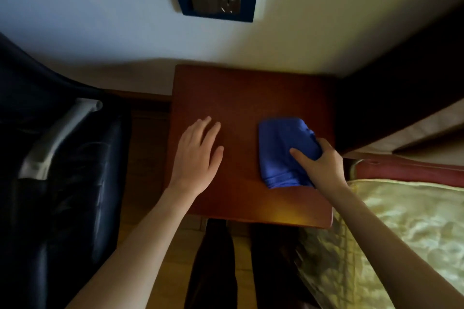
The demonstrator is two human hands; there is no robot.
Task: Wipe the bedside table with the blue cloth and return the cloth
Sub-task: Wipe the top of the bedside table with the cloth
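desk (241,93): reddish wood, top bare apart from the cloth. blue cloth (282,150): bunched, lying on the desk's right half near the front edge. right hand (320,160): fingers closed around the cloth's right side, thumb pressed on top. left hand (198,153): flat on the desk's left half, fingers spread, holding nothing. progress: wiping appears under way or just starting; return of cloth not yet done. unclear: where the cloth belongs is not shown; dim light hides any dust or wiped streaks.
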